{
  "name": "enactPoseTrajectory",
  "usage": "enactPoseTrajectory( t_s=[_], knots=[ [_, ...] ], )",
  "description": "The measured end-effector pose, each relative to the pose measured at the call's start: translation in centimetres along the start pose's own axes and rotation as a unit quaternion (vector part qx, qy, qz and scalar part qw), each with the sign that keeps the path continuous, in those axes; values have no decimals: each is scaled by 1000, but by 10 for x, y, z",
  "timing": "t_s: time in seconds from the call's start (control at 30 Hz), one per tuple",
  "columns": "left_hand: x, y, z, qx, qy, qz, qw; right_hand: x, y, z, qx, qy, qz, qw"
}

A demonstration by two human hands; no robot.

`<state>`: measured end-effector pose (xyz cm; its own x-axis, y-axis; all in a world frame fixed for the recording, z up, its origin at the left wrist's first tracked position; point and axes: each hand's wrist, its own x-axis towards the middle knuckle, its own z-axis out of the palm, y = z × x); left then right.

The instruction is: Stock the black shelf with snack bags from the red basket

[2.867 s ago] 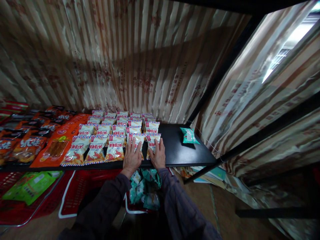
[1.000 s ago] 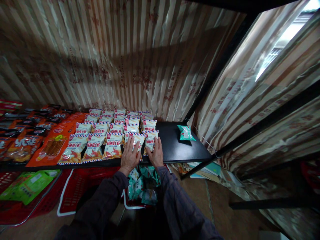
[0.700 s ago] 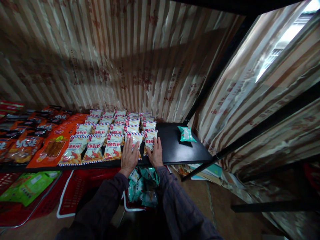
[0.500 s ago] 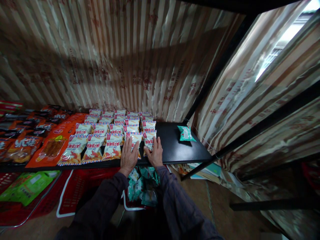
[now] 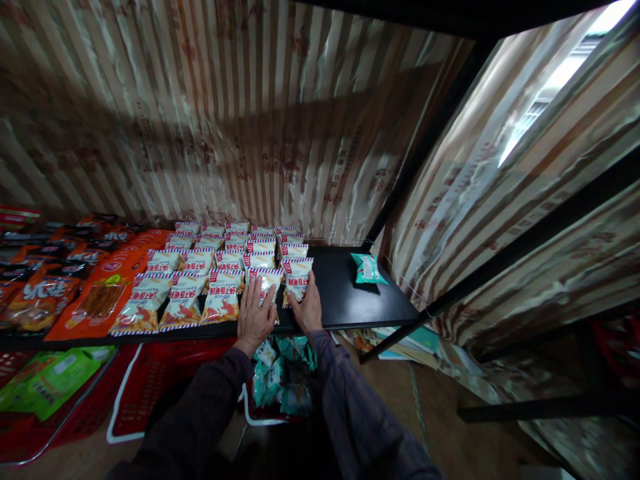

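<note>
Rows of white snack bags [image 5: 223, 293] with red print and striped edges stand on the black shelf [image 5: 345, 300]. My left hand [image 5: 257, 313] lies against the front bag [image 5: 267, 281] of the fourth column, its fingers stretched over the face. At the right end of the front row, my right hand [image 5: 307, 307] has its thumb and fingers round the lower right side of a bag [image 5: 297, 275]. That bag's lower part is partly hidden by the hand.
A teal bag [image 5: 369, 268] lies on the shelf's right part. Orange packs [image 5: 103, 293] are at the left. Below are a red basket [image 5: 150, 387] and a basket of teal bags [image 5: 295, 399]. A black post [image 5: 400, 340] stands at the right.
The rightmost front bag sits slightly higher and more upright, with my right hand now gripping its side. The whole view has shifted a little.
</note>
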<state>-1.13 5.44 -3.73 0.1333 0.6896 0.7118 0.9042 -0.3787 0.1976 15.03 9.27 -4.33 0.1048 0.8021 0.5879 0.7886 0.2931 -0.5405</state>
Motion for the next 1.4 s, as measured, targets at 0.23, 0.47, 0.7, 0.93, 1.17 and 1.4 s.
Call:
enactPoseTrajectory(
  t_s=[0.23,0.47,0.7,0.93,1.17,1.4],
  knots=[
    [0,-1,6,6,13,-12,1000,4,3,12,-16,9,-33,999],
    [-1,-2,8,7,12,-14,1000,12,7,16,-29,-15,16,999],
    [0,-1,8,4,8,-20,1000,28,2,7,10,-81,100,992],
    [0,0,7,6,9,-21,1000,39,1,1,52,-79,133,987],
    [1,0,6,8,11,-15,1000,38,2,-3,57,-65,142,986],
    [1,0,6,-1,12,-20,1000,36,0,-9,44,-55,142,987]
  ],
)
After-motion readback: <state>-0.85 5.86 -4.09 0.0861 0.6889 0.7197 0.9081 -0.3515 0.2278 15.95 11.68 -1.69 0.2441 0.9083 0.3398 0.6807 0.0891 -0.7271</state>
